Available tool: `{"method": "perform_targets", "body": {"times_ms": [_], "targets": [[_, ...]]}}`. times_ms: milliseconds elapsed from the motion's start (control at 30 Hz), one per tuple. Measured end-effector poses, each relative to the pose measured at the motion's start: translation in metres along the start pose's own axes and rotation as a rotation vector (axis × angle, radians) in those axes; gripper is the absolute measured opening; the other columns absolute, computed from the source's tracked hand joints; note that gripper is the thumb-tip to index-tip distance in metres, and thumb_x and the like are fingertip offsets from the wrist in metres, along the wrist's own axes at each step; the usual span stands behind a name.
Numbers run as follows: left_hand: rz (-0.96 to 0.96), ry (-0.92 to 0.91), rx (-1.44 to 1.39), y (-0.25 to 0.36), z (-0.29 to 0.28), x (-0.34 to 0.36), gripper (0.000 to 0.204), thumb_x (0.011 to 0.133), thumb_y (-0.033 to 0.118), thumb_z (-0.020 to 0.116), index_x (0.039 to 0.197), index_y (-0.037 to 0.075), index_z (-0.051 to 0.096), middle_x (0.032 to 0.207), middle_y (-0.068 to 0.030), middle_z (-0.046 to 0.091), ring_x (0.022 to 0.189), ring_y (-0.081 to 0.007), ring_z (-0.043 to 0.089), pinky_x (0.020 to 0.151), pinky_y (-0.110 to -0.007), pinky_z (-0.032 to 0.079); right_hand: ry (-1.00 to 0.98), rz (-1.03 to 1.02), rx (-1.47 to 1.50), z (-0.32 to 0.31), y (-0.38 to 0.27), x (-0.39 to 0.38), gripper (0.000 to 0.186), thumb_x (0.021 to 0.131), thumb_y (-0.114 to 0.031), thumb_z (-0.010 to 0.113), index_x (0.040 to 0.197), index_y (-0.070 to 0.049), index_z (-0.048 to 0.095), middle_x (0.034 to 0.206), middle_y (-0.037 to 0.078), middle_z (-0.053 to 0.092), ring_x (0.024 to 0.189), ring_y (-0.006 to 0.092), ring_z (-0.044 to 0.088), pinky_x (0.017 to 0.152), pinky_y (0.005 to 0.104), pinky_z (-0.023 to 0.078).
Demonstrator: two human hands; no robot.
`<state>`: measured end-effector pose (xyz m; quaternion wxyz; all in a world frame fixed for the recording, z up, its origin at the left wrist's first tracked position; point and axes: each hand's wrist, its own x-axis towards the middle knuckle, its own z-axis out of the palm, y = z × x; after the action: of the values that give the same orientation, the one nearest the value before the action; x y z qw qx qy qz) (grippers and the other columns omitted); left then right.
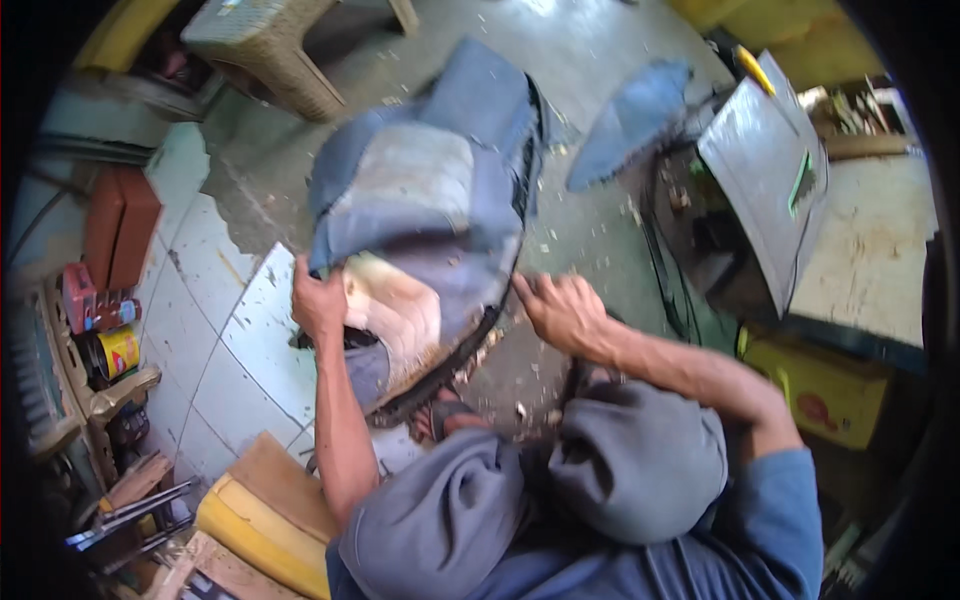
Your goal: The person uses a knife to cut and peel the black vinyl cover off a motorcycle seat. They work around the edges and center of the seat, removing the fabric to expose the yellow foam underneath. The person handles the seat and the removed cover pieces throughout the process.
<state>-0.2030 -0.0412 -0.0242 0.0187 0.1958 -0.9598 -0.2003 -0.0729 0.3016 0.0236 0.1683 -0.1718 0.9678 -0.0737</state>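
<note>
A large vehicle seat pad (440,215) with blue-grey fabric and a pale panel lies on the floor before my knees. Its cover is folded back at the near left, where pale yellowish foam (395,300) shows. My left hand (320,300) pinches the edge of that fabric cover beside the foam. At the pad's right rim, my right hand (565,312) is closed, its fingers curled toward the dark edge. A small dark bit shows at its fingertips, too blurred to name.
Foam crumbs litter the floor (580,235). A loose blue fabric piece (630,120) lies beyond, near a grey panel (765,170) at right. A plastic stool (270,50) stands far left. Yellow foam (265,530) and clutter sit near left, beside white tiles (190,300).
</note>
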Motion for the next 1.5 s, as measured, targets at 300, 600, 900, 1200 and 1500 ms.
{"method": "perform_targets", "body": {"times_ms": [300, 600, 900, 1200, 1500], "targets": [[0.054, 0.067, -0.092, 0.015, -0.009, -0.001, 0.056, 0.077, 0.051, 0.081, 0.116, 0.015, 0.065, 0.106, -0.0148, 0.073, 0.101, -0.0429, 0.067, 0.081, -0.053, 0.05, -0.22, 0.076, 0.337, -0.04, 0.037, 0.039, 0.025, 0.089, -0.019, 0.057, 0.102, -0.012, 0.076, 0.083, 0.022, 0.072, 0.085, 0.0327, 0.074, 0.077, 0.0458, 0.058], [0.045, 0.065, -0.089, 0.011, -0.01, -0.003, 0.057, 0.077, 0.051, 0.08, 0.117, 0.014, 0.065, 0.106, -0.0163, 0.073, 0.099, -0.0433, 0.067, 0.08, -0.052, 0.05, -0.333, -0.199, -0.26, -0.081, -0.004, 0.027, 0.023, 0.095, -0.019, 0.052, 0.1, -0.008, 0.071, 0.098, 0.015, 0.069, 0.084, 0.0261, 0.071, 0.061, 0.0416, 0.055], [0.039, 0.08, -0.031, 0.0, 0.002, 0.001, 0.049, 0.078, 0.042, 0.08, 0.116, 0.015, 0.064, 0.105, -0.0151, 0.073, 0.101, -0.0426, 0.067, 0.08, -0.051, 0.05, -0.232, -0.014, 0.115, -0.015, 0.008, 0.032, 0.05, 0.093, -0.02, 0.053, 0.142, -0.008, 0.054, 0.101, 0.024, 0.067, 0.08, 0.0387, 0.071, 0.065, 0.0479, 0.056], [0.022, 0.024, -0.078, 0.012, -0.001, 0.003, 0.058, 0.076, 0.054, 0.081, 0.118, 0.017, 0.065, 0.104, -0.0152, 0.073, 0.099, -0.0427, 0.068, 0.079, -0.051, 0.051, -0.238, 0.137, 0.479, -0.038, 0.027, 0.042, 0.033, 0.085, -0.021, 0.061, 0.112, -0.007, 0.074, 0.09, 0.026, 0.072, 0.088, 0.0346, 0.074, 0.081, 0.0446, 0.058], [0.01, 0.028, -0.081, 0.011, -0.005, -0.001, 0.058, 0.077, 0.055, 0.079, 0.119, 0.017, 0.065, 0.105, -0.0149, 0.074, 0.099, -0.042, 0.068, 0.08, -0.051, 0.051, -0.387, -0.19, -0.227, -0.09, -0.013, 0.021, 0.023, 0.097, -0.017, 0.05, 0.1, -0.007, 0.071, 0.093, 0.013, 0.068, 0.08, 0.0267, 0.071, 0.064, 0.0422, 0.055]]}}
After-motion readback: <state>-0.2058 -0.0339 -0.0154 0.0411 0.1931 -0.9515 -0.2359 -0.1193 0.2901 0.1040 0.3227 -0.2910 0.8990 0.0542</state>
